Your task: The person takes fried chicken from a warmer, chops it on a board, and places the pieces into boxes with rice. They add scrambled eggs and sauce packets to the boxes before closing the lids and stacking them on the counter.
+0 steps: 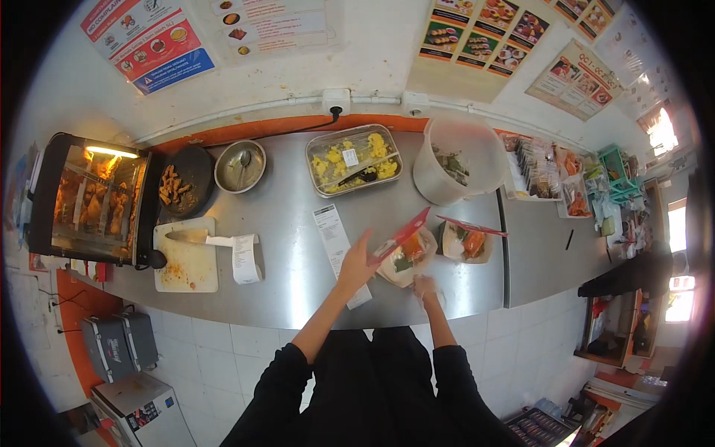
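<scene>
A paper food box (400,277) stands on the steel counter, its red lid (402,237) raised; inside are something orange and something green. My left hand (356,270) grips the lid's left end, thumb uppermost. At the box's front corner is my right hand (427,289), in a clear plastic glove, its fingers closed on the edge. Just to the right sits a second food box (463,255) with its red lid (473,226) up and similar orange food inside. A long printed receipt (333,237) lies flat beside my left hand, partly under my forearm.
Behind the boxes stand a tray of yellow food (354,186) and a white tub (439,179). Leftward are a metal bowl (240,186), a dark round plate (195,160), a cutting board (197,279) with a knife (186,236), another receipt (244,261) and a lit warmer cabinet (97,246).
</scene>
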Demonstrator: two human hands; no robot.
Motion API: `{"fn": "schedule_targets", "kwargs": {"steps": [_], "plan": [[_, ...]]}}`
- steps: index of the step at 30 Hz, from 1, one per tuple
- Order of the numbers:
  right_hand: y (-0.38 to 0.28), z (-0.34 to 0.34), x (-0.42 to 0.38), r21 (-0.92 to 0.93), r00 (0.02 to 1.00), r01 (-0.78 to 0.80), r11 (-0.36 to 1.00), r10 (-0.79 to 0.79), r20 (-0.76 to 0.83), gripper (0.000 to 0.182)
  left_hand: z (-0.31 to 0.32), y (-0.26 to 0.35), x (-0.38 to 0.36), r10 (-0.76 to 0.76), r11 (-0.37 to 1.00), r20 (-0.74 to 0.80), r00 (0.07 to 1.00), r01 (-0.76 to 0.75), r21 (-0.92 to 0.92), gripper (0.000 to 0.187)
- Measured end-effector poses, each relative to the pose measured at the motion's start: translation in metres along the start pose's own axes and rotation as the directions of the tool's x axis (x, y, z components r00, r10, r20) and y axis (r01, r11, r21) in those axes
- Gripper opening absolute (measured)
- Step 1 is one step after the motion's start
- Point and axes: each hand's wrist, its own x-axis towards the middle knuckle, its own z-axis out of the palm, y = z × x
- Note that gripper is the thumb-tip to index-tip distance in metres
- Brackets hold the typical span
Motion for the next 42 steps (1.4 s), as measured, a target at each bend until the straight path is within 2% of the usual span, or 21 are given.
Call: {"fn": "schedule_targets", "kwargs": {"steps": [2,3,6,8,9,11,12,14,15,17,19,22,23,25,29,31,32,35,37,40,42], "plan": [[-0.002,-0.026,-0.010,-0.305,0.972,0.198,0.931,-0.226,-0.058,0.031,0.018,0.007,0.000,-0.193,0.972,0.140,0.971,0.170,0.163,0.083],[0.007,-0.030,-0.006,-0.229,0.962,0.189,0.955,-0.227,-0.151,0.035,0.028,0.011,-0.003,-0.295,0.937,0.197,0.935,0.243,0.252,0.084],[0.036,-0.022,-0.004,-0.084,0.886,0.182,0.980,-0.201,-0.417,0.048,0.045,0.053,-0.033,-0.428,0.903,0.318,0.846,0.418,0.101,0.090],[0.054,-0.017,-0.008,-0.121,0.790,0.171,0.978,-0.209,-0.577,0.057,0.092,0.039,-0.071,-0.277,0.940,0.162,0.947,0.302,-0.161,0.093],[0.055,-0.024,-0.021,-0.101,0.845,0.155,0.983,-0.184,-0.502,0.057,0.116,0.030,-0.090,-0.209,0.935,0.066,0.976,0.219,-0.280,0.096],[0.038,-0.042,-0.055,0.001,0.989,0.039,0.999,-0.039,-0.141,0.057,0.155,0.028,-0.113,-0.381,0.834,0.012,0.925,0.349,-0.427,0.093],[0.025,-0.053,-0.071,0.042,0.999,-0.043,0.998,0.041,0.034,0.057,0.166,0.030,-0.116,-0.463,0.769,-0.003,0.886,0.400,-0.499,0.092],[0.024,-0.063,-0.075,0.058,0.981,-0.104,0.993,0.093,0.169,0.057,0.134,0.056,-0.088,-0.280,0.942,-0.321,0.905,0.194,-0.275,0.086],[0.050,-0.056,-0.054,0.049,0.993,-0.027,0.998,0.021,0.120,0.052,0.114,0.064,-0.067,-0.155,0.985,-0.453,0.878,0.104,-0.134,0.083],[0.099,-0.044,-0.014,0.014,0.992,0.124,0.992,-0.125,0.024,0.043,0.087,0.044,-0.018,0.024,1.000,-0.397,0.917,-0.017,0.021,0.070],[0.092,-0.046,-0.016,-0.059,0.990,0.131,0.990,-0.127,0.065,0.033,0.084,0.008,0.037,0.061,0.986,-0.145,0.987,-0.037,0.164,0.066],[0.058,-0.052,-0.034,0.010,0.991,0.082,0.997,-0.083,0.104,0.031,0.102,-0.033,0.087,-0.133,0.960,0.310,0.941,0.044,0.277,0.062],[0.055,-0.056,-0.038,0.061,0.992,0.051,0.997,-0.057,0.113,0.033,0.103,-0.027,0.086,-0.176,0.947,0.359,0.917,0.059,0.314,0.062],[0.050,-0.065,-0.046,-0.122,0.969,0.248,0.961,-0.246,0.028,0.032,0.105,-0.015,0.082,-0.265,0.918,0.446,0.855,0.083,0.387,0.060],[0.060,-0.088,-0.032,-0.387,0.916,0.380,0.840,-0.401,0.029,0.030,0.120,-0.031,0.043,-0.259,0.910,0.455,0.852,0.057,0.411,0.059],[0.060,-0.104,-0.021,-0.416,0.962,0.273,0.868,-0.246,0.118,0.026,0.122,-0.036,0.015,-0.371,0.859,0.456,0.809,0.113,0.499,0.064],[0.057,-0.108,-0.015,-0.433,0.973,0.219,0.875,-0.165,0.159,0.025,0.122,-0.039,0.001,-0.343,0.881,0.445,0.827,0.118,0.459,0.059],[0.048,-0.109,-0.002,-0.638,0.975,0.222,0.737,-0.182,0.129,0.026,0.123,-0.050,-0.037,-0.264,0.934,0.399,0.878,0.130,0.332,0.049],[0.029,-0.112,0.000,-0.679,0.952,0.281,0.678,-0.109,0.285,0.027,0.124,-0.054,-0.054,-0.220,0.959,0.336,0.916,0.140,0.247,0.049],[0.000,-0.130,-0.005,-0.721,0.881,0.408,0.560,-0.033,0.472,0.025,0.105,-0.033,-0.052,-0.435,0.887,0.416,0.798,0.460,0.045,0.045],[-0.001,-0.139,-0.002,-0.705,0.864,0.424,0.569,-0.019,0.503,0.021,0.096,-0.031,-0.072,-0.353,0.925,0.203,0.913,0.374,-0.073,0.039]]}}
